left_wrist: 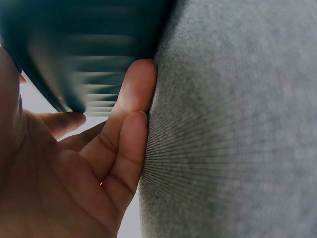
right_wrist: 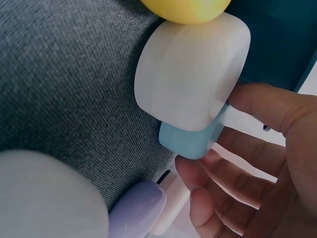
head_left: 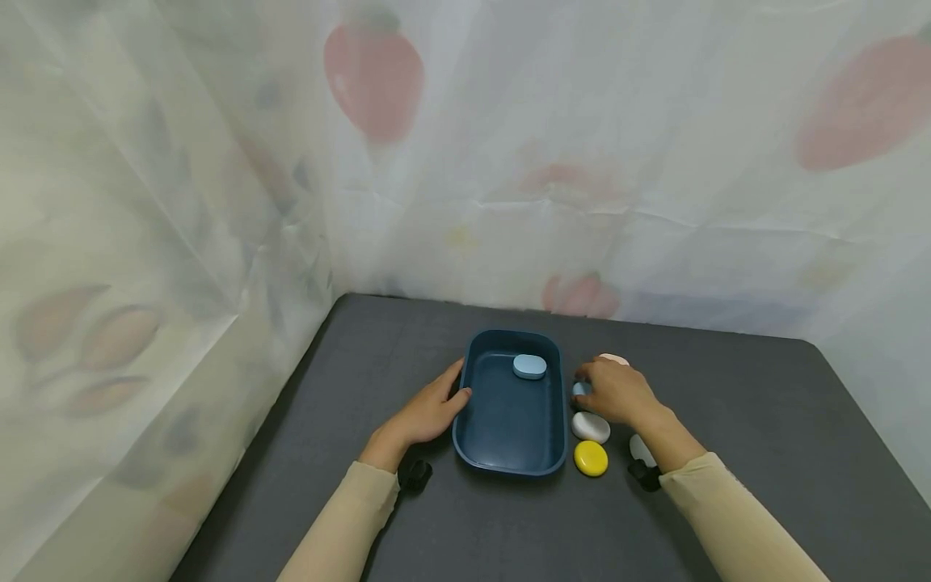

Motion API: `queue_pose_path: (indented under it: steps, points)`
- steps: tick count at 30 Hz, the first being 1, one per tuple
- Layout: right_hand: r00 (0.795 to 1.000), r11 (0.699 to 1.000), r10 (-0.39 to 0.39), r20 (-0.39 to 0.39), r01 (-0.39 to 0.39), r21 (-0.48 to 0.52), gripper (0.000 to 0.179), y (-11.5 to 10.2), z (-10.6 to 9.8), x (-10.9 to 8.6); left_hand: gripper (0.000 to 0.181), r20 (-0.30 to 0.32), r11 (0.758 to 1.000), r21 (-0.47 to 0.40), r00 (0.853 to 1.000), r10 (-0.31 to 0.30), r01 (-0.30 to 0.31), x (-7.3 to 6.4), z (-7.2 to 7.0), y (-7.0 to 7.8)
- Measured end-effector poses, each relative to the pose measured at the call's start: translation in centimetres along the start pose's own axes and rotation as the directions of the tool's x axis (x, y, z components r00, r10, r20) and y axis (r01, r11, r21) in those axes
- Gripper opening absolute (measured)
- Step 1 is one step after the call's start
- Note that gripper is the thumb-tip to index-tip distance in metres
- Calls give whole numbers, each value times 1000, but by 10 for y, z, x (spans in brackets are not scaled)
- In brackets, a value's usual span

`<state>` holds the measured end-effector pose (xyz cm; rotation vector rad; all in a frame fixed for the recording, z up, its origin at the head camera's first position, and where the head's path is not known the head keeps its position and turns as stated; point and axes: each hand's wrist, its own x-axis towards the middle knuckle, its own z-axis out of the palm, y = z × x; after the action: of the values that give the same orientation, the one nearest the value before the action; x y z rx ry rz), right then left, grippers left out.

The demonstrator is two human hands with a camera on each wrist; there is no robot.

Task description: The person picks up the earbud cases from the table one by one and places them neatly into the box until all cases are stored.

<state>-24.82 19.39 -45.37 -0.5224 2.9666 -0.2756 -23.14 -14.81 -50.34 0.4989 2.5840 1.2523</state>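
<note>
My left hand (head_left: 429, 411) grips the left wall of a dark blue rectangular tub (head_left: 509, 470), thumb at the rim and fingers against the outside. Inside the tub, near its back right, lies a pale blue rounded bar (head_left: 529, 367), shaped like soap. To the right of the tub, my right hand (head_left: 618, 390) pinches a second light-blue bar (right_wrist: 185, 141) between thumb and fingers. Close in front of that bar is a white rounded bar (head_left: 591, 428), then a yellow round piece (head_left: 591, 458). The far side of the held bar is hidden by the fingers.
Beside the right wrist lies another white piece (head_left: 642, 449), partly covered. A purple rounded piece (right_wrist: 136, 210) and a pale pink one (head_left: 614, 358) lie beyond or beneath the right hand. The grey tabletop (head_left: 756, 428) meets a printed curtain (head_left: 451, 162) at the back and left.
</note>
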Motion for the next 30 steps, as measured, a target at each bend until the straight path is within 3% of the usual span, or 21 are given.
queue_pose_path:
  steps: [30]
  points:
    - [998,1000,28,63,-29,10,41,-3,1,3,67,11,1000,9,1000,-12,12,0,-1,1]
